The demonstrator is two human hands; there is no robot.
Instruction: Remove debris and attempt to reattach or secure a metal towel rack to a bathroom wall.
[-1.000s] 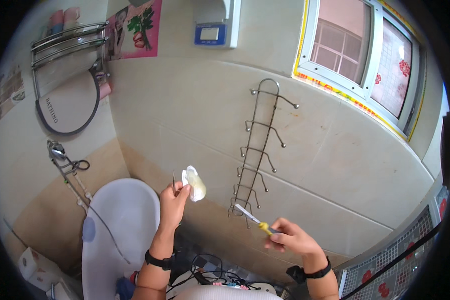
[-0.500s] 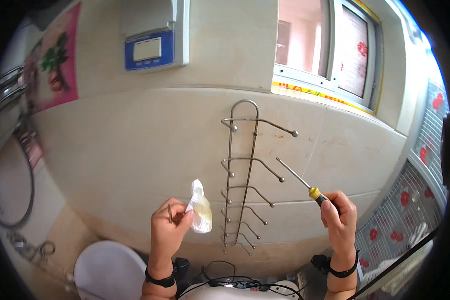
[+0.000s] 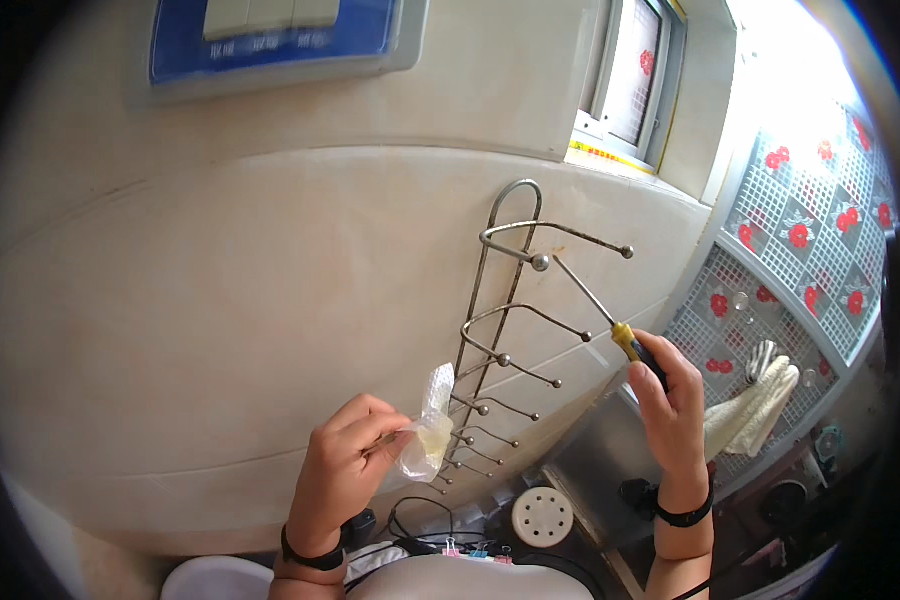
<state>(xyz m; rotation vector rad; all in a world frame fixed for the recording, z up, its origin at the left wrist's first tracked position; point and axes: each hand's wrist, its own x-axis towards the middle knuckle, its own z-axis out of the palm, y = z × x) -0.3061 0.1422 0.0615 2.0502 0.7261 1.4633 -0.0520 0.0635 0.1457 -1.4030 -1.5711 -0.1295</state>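
**Item 1.** Screwdriver [image 3: 625,335], yel./blk handle, slim metal shaft. Loc.: in R hand [image 3: 673,395], shaft angled up-L; tip just beside ball end of top hook in this view, contact unclear. R grip: fingers wrapped round handle, thumb along near side.

**Item 2.** Plastic packet [image 3: 428,440], crumpled, wht./translucent, yellowish patch at ctr. Loc.: in L hand [image 3: 345,455], in front of lower part of rack. L grip: thumb + fingers pinching packet's L edge; thin metal pc. also shows betw. fingers, type unclear.

**Item 3.** Wire hook rack [image 3: 503,360], metal, multi-tier, ball-ended hooks, some brownish discolouration. Loc.: upright against tiled wall [image 3: 240,300], betw. hands.

**Surroundings.** Switch panel [image 3: 360,35], blue, upper L, cut by frame. Window [image 3: 632,80], upper R. Floral-patterned door [image 3: 800,260], far R, w/ pale yel. cloth [image 3: 745,418] hanging. Round wht. disc [image 3: 543,517], holed, below rack; blk cables [image 3: 407,505] nearby. Wht. tub [image 3: 220,580], bottom L, partly in view.
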